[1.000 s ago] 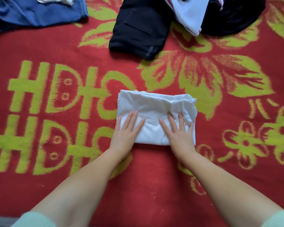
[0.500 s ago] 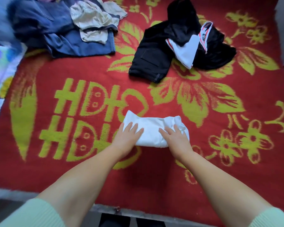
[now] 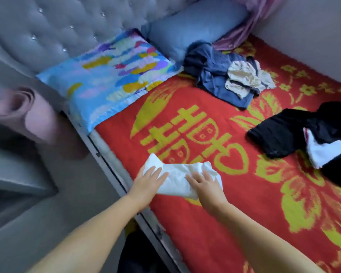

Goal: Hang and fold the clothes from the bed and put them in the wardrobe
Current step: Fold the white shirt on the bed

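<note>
Near the bed's long edge, on the red blanket point(image 3: 215, 223) with yellow-green motifs: folded white garment point(image 3: 180, 179), lying flat. Left hand point(image 3: 147, 183) palm-down on the garment's left end, fingers extended and slightly spread, wrist over the bed edge. Right hand point(image 3: 204, 186) palm-down on the garment's right part, fingers likewise extended. Neither grip closed around the cloth; both flat and pressing on top, nothing pinched so far as visible. White fabric exposed between the two grips and beyond the fingertips, one corner projecting past the left grip.

Well beyond the grips, toward the far wall: crumpled blue garment point(image 3: 211, 75) with a cream-coloured piece point(image 3: 246, 77) lying on top of it. Far to the right of the right grip: black garment point(image 3: 280, 133) in a loose heap, with a white piece point(image 3: 325, 152) trimmed in red partly tucked into it. Beyond and to the left of the left grip, at the head of the bed: multicoloured pillow point(image 3: 110, 75), and next to it a plain blue pillow point(image 3: 191, 26), both against the grey tufted headboard point(image 3: 53, 26). Left of the left grip, off the bed: pink rolled mat point(image 3: 28, 113), blurred. Bed frame edge point(image 3: 114, 174) running diagonally under the left wrist.
</note>
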A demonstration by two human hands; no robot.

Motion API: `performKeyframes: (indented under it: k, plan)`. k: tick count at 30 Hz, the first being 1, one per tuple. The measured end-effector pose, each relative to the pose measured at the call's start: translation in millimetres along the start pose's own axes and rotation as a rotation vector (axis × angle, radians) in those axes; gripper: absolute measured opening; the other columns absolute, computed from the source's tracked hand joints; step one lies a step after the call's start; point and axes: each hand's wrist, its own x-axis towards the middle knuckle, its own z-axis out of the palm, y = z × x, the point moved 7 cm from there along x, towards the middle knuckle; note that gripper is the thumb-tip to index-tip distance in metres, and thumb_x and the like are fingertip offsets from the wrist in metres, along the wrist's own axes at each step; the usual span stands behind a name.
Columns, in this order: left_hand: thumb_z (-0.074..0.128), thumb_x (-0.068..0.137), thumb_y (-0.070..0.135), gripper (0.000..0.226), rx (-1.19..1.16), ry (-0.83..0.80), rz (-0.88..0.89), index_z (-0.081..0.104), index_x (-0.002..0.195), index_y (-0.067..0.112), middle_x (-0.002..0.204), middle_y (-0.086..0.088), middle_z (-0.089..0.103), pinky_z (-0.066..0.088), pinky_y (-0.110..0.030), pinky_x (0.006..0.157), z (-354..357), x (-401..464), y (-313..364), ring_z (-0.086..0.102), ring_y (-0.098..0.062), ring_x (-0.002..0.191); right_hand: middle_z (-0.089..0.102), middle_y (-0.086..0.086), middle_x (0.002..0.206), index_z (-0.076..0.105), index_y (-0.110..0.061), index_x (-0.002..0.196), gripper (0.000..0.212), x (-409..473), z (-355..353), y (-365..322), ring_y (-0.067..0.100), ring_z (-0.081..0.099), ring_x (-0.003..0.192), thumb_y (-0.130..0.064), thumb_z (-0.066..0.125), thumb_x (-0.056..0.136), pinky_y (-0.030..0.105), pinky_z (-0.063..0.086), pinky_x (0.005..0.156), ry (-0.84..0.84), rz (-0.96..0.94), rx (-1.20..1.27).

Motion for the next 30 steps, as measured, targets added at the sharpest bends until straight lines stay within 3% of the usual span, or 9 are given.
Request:
performKeyframes:
  k: [2,5,9,12,15,17,21,27,30]
  plan:
    - [0.08,0.033,-0.003,0.076,-0.096,-0.025,-0.129,0.073,0.106,0.015,0.103,-0.011,0.072,0.056,-0.05,0.073,10.9,-41.7,-27.5,0.07,-0.03,0.091,0.028,-0.001,0.15,0.021,-0.029,0.15,0.066,12.4,-8.8,-44.0,0.031,0.015,0.142,-0.008,0.041,0.092,0.049,0.034,0.101,-0.014,-0.115,-0.056]
    - [0.086,0.019,-0.003,0.091,-0.187,0.011,-0.345,0.073,0.106,0.018,0.103,-0.006,0.072,0.055,-0.047,0.076,23.3,-111.5,-65.1,0.071,-0.027,0.091,0.028,0.001,0.15,0.019,-0.03,0.151,0.064,21.9,-13.3,-116.7,0.033,0.013,0.143,-0.011,0.042,0.093,0.049,0.032,0.105,-0.038,-0.263,-0.15]
    - [0.083,0.033,-0.002,0.073,-0.252,-0.014,-0.507,0.074,0.102,0.02,0.1,-0.005,0.073,0.056,-0.045,0.074,48.1,-204.3,-103.3,0.071,-0.026,0.087,0.024,0.001,0.15,0.014,-0.029,0.151,0.073,30.1,1.6,-217.9,0.034,0.012,0.143,-0.008,0.048,0.09,0.048,0.031,0.107,-0.114,-0.417,-0.278]
    - [0.055,0.064,0.013,0.039,-0.292,-0.05,-0.6,0.076,0.095,0.022,0.094,-0.003,0.073,0.057,-0.043,0.069,78.4,-284.5,-132.4,0.072,-0.024,0.081,0.023,0.001,0.152,0.014,-0.029,0.151,0.078,28.8,22.5,-307.2,0.033,0.014,0.143,-0.009,0.054,0.087,0.05,0.024,0.11,-0.173,-0.534,-0.357]
    - [0.034,0.067,0.018,0.047,-0.403,-0.142,-0.694,0.068,0.1,0.024,0.089,-0.001,0.071,0.058,-0.04,0.067,114.9,-365.5,-157.9,0.071,-0.023,0.077,0.023,-0.002,0.152,0.014,-0.03,0.152,0.073,22.6,51.4,-392.9,0.029,0.015,0.143,-0.014,0.05,0.091,0.05,0.018,0.112,-0.228,-0.607,-0.434]
    - [0.034,0.066,0.019,0.045,-0.416,-0.186,-0.734,0.057,0.105,0.023,0.089,0.0,0.07,0.058,-0.039,0.071,143.9,-417.8,-175.4,0.07,-0.023,0.078,0.026,-0.002,0.151,0.016,-0.032,0.151,0.066,19.0,72.8,-449.0,0.027,0.017,0.142,-0.016,0.046,0.094,0.048,0.018,0.111,-0.225,-0.655,-0.442]
    - [0.04,0.068,0.024,0.04,-0.423,-0.202,-0.879,0.074,0.089,0.023,0.085,-0.001,0.07,0.057,-0.036,0.067,178.7,-529.2,-218.8,0.068,-0.023,0.069,0.03,-0.004,0.148,0.02,-0.035,0.149,0.061,10.7,103.4,-575.2,0.022,0.023,0.139,-0.015,0.04,0.095,0.043,0.022,0.107,-0.214,-0.783,-0.435]
    - [0.036,0.065,0.018,0.047,-0.295,-0.096,-1.009,0.074,0.091,0.02,0.083,-0.002,0.068,0.055,-0.034,0.068,184.0,-645.1,-284.1,0.066,-0.024,0.068,0.032,-0.003,0.148,0.023,-0.036,0.148,0.054,5.8,109.2,-725.6,0.019,0.028,0.137,-0.018,0.034,0.098,0.037,0.025,0.105,-0.174,-0.957,-0.447]
    - [0.056,0.054,0.018,0.046,-0.294,-0.079,-1.067,0.072,0.098,0.019,0.081,-0.002,0.066,0.055,-0.034,0.068,193.6,-675.8,-319.1,0.066,-0.026,0.069,0.03,-0.003,0.149,0.021,-0.035,0.149,0.057,18.6,110.6,-776.9,0.021,0.026,0.138,-0.016,0.037,0.098,0.039,0.024,0.107,-0.174,-1.004,-0.496]
